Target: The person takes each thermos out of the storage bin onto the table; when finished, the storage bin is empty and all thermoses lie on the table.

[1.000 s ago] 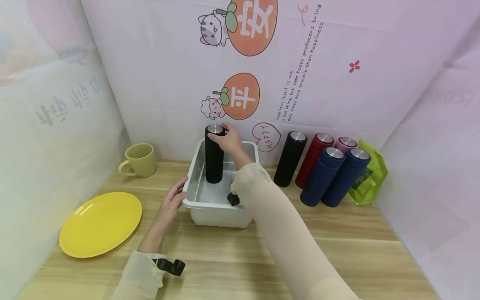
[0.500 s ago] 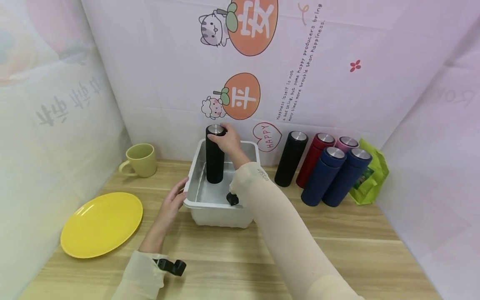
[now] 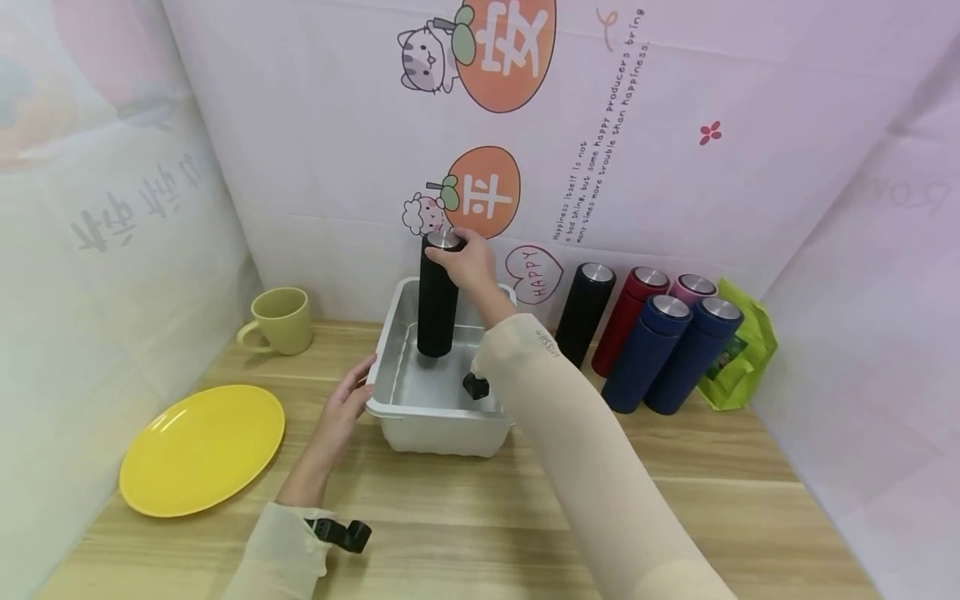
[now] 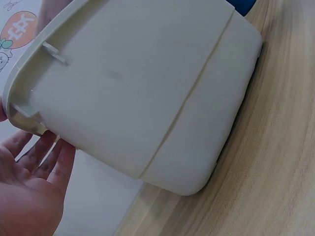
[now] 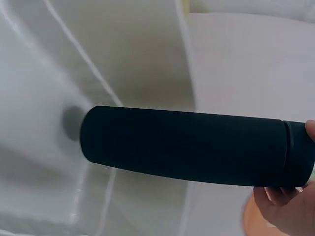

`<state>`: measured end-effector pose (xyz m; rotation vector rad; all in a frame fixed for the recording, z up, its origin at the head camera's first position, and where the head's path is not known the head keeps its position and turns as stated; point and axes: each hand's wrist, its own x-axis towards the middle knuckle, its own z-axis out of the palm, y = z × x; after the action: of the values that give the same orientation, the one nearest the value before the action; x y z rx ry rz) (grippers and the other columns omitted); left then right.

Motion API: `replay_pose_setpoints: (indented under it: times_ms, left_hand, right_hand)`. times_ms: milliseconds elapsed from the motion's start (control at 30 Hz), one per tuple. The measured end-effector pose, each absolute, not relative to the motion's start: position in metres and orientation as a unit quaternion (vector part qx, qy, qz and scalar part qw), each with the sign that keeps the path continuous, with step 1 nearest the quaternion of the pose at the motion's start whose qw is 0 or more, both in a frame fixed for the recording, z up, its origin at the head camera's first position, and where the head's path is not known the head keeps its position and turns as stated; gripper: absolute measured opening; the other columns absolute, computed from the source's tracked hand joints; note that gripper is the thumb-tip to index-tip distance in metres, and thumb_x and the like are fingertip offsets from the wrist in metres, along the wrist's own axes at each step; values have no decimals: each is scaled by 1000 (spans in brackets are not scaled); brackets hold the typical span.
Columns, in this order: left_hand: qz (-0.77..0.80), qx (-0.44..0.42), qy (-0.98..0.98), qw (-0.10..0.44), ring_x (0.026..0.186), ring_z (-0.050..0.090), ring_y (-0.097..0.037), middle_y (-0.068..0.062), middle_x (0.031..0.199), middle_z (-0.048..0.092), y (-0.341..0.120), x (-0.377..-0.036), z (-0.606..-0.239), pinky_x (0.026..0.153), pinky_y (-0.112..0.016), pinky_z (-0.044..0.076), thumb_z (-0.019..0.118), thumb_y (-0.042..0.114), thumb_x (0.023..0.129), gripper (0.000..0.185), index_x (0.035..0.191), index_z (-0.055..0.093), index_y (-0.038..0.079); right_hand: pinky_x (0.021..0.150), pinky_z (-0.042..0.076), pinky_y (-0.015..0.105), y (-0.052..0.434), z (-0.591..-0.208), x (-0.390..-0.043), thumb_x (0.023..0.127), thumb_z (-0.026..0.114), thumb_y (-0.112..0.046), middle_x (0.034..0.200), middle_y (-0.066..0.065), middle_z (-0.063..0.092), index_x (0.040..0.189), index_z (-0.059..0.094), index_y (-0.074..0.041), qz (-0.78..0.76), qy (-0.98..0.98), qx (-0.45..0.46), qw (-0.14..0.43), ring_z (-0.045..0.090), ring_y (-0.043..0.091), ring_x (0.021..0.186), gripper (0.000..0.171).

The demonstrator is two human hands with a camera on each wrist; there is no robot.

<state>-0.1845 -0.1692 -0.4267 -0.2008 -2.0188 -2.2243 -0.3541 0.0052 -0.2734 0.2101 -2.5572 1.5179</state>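
My right hand (image 3: 470, 260) grips the steel-capped top of a black flask (image 3: 437, 300) and holds it upright, lifted off the floor of the white plastic bin (image 3: 390, 392). The right wrist view shows the flask (image 5: 197, 147) hanging over the bin's inside (image 5: 44, 123), with my fingers (image 5: 275, 206) at its cap end. My left hand (image 3: 347, 402) rests against the bin's left front corner with straight fingers. In the left wrist view the fingers (image 4: 34, 162) lie under the rim of the bin (image 4: 147, 98).
Several flasks stand in a group right of the bin: black (image 3: 583, 315), red (image 3: 626, 317), pink (image 3: 693, 287), two dark blue (image 3: 645, 350). A green bag (image 3: 738, 350) lies behind them. A green mug (image 3: 281, 318) and yellow plate (image 3: 202, 446) sit on the left.
My right hand has raised the black flask from the bin floor and shifted it slightly right. The left hand has stayed at the bin's corner.
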Motion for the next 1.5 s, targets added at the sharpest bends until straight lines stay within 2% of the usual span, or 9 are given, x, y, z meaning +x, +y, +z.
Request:
replay_pose_setpoints:
  times_ms: [133, 233, 467, 600, 700, 867, 1033, 1133, 1500]
  left_hand:
    - [-739, -68, -668, 62, 136, 29, -33, -24, 153, 25, -169, -184, -427, 98, -19, 37, 39, 4, 101, 50, 149, 28, -6]
    - [-739, -66, -667, 60, 135, 30, -33, -23, 153, 26, -169, -184, -428, 99, -20, 37, 40, 4, 101, 51, 150, 28, -5]
    - [-736, -66, -671, 59, 136, 29, -33, -22, 154, 27, -169, -186, -429, 111, -45, 27, 40, 5, 102, 50, 150, 29, -3]
    - [-738, -68, -669, 60, 136, 29, -33, -22, 153, 27, -168, -186, -429, 111, -51, 25, 39, 4, 102, 50, 150, 29, -4]
    - [-738, -68, -668, 59, 136, 29, -32, -22, 153, 27, -168, -186, -429, 111, -47, 26, 39, 4, 102, 50, 150, 29, -4]
    - [-738, -66, -668, 62, 136, 29, -31, -22, 154, 26, -168, -186, -429, 105, -28, 35, 39, 5, 102, 50, 150, 28, -4]
    - [-738, -68, -668, 63, 137, 27, -32, -23, 154, 24, -169, -186, -429, 101, -22, 37, 37, 5, 102, 49, 150, 28, -5]
    - [-739, -70, -668, 61, 138, 26, -32, -22, 155, 24, -169, -186, -428, 105, -27, 35, 37, 5, 102, 49, 150, 27, -4]
    - [-739, -69, -667, 61, 139, 26, -29, -20, 155, 26, -167, -187, -427, 112, -48, 23, 36, 4, 103, 48, 150, 29, -3]
  right_hand:
    - [91, 46, 28, 17, -250, -348, 83, 79, -31, 123, 4, 59, 132, 60, -9, 524, -846, 63, 75, 52, 17, 106, 56]
    - [91, 47, 27, 30, -230, -343, 85, 77, -29, 126, 4, 58, 136, 57, -9, 546, -833, 63, 67, 52, 17, 107, 58]
    - [97, 43, 28, 67, -187, -328, 87, 74, -29, 135, 2, 54, 141, 52, -11, 558, -826, 47, 62, 54, 16, 112, 62]
    - [98, 41, 31, 90, -169, -318, 87, 74, -32, 138, 1, 53, 143, 51, -16, 561, -825, 30, 66, 53, 17, 113, 63]
    - [97, 42, 31, 109, -159, -309, 86, 75, -30, 137, 2, 53, 143, 51, -15, 576, -813, 26, 77, 52, 18, 112, 63]
    - [99, 43, 31, 138, -148, -295, 87, 74, -29, 138, 5, 51, 143, 51, -16, 584, -806, 17, 94, 49, 20, 113, 62]
    - [106, 36, 35, 163, -149, -283, 88, 72, -35, 145, 5, 46, 147, 47, -20, 549, -829, 0, 104, 45, 22, 123, 65]
    - [108, 34, 37, 177, -157, -279, 89, 70, -38, 148, 4, 42, 149, 43, -21, 533, -840, -17, 99, 41, 23, 129, 68]
    - [102, 41, 41, 212, -215, -278, 88, 71, -40, 148, 13, 41, 149, 41, -11, 475, -871, -35, 125, 46, 30, 127, 74]
